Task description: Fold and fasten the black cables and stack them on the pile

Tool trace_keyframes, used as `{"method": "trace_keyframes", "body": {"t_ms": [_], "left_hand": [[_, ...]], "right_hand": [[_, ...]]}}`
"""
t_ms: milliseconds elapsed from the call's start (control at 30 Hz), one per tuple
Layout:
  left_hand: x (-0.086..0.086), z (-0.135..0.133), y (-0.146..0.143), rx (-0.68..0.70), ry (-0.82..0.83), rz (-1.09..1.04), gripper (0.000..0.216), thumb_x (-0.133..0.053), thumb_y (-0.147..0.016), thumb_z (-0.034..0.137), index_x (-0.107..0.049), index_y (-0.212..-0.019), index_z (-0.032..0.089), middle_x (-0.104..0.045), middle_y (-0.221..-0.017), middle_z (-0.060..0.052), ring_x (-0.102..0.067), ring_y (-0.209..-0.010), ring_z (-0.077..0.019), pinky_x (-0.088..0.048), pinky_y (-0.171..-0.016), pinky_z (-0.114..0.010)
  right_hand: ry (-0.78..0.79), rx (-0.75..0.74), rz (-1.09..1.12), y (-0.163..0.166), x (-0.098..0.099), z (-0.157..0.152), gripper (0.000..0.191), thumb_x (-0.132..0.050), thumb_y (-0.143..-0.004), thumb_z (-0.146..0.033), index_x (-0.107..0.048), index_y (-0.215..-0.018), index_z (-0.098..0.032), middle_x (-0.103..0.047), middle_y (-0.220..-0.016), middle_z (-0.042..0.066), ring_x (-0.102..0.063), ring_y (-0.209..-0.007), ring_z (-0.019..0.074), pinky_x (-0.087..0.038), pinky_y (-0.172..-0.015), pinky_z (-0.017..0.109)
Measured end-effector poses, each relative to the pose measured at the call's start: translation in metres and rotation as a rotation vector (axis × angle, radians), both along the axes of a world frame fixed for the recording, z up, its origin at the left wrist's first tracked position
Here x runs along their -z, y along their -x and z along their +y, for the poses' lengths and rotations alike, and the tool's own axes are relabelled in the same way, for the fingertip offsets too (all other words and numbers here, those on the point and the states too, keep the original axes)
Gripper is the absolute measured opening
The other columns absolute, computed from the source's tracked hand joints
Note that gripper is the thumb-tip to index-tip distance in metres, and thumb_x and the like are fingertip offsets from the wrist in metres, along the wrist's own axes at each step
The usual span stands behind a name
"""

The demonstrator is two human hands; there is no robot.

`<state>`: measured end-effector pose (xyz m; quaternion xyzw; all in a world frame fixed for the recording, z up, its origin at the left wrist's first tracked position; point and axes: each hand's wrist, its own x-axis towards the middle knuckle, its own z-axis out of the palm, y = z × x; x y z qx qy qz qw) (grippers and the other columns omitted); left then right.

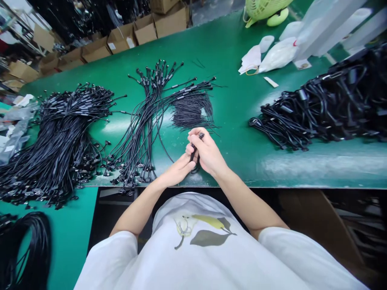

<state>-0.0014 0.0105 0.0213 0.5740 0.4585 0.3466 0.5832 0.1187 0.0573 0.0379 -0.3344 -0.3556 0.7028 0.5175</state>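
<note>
Both my hands meet at the table's front edge around one black cable, folded into a small bundle. My left hand is closed on the lower part of the bundle. Higher up, my right hand grips it, with the thumb near a connector end. Just beyond my fingers lies a pile of short black twist ties. Left of it a loose bunch of straight black cables is spread out, connectors at both ends. My fingers partly hide the held cable.
A large heap of black cables covers the left side. Bundled cables are piled at right. White plastic bags and a green basket stand at the back right. Cardboard boxes line the far edge. A cable coil lies lower left.
</note>
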Motion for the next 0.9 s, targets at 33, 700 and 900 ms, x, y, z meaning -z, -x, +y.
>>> {"method": "trace_keyframes", "body": {"t_ms": [33,700,900], "left_hand": [[0.0,-0.002,-0.003,0.023,0.081,-0.093,0.039,-0.062,-0.083,0.052,-0.064,-0.099,0.017,-0.063,-0.093,-0.007,-0.058,-0.096,-0.0216,-0.045,-0.095,-0.038],[-0.014,-0.015,-0.02,-0.038,0.803,-0.678,0.032,-0.054,-0.089,0.046,-0.054,-0.08,0.015,-0.028,-0.058,0.007,-0.026,-0.045,-0.0054,-0.025,-0.041,-0.015],[-0.021,-0.01,-0.017,-0.02,0.78,-0.803,0.018,-0.062,-0.086,0.029,-0.061,-0.082,0.011,-0.041,-0.065,0.002,-0.044,-0.057,-0.0079,-0.04,-0.053,-0.018]], "right_hand": [[-0.049,-0.004,-0.006,-0.001,-0.001,-0.001,0.024,-0.064,-0.083,-0.038,-0.049,-0.096,-0.025,-0.044,-0.077,-0.006,-0.045,-0.055,0.004,-0.039,-0.049,0.018],[-0.145,-0.025,-0.066,-0.006,0.003,0.009,0.035,-0.07,-0.078,-0.049,-0.049,-0.087,-0.022,-0.039,-0.056,-0.012,-0.034,-0.033,0.0031,-0.032,-0.033,0.019],[-0.321,-0.1,-0.353,-0.023,-0.008,0.014,0.03,-0.061,-0.086,-0.049,-0.051,-0.087,-0.021,-0.047,-0.056,-0.008,-0.053,-0.044,0.0076,-0.042,-0.047,0.02]]}}
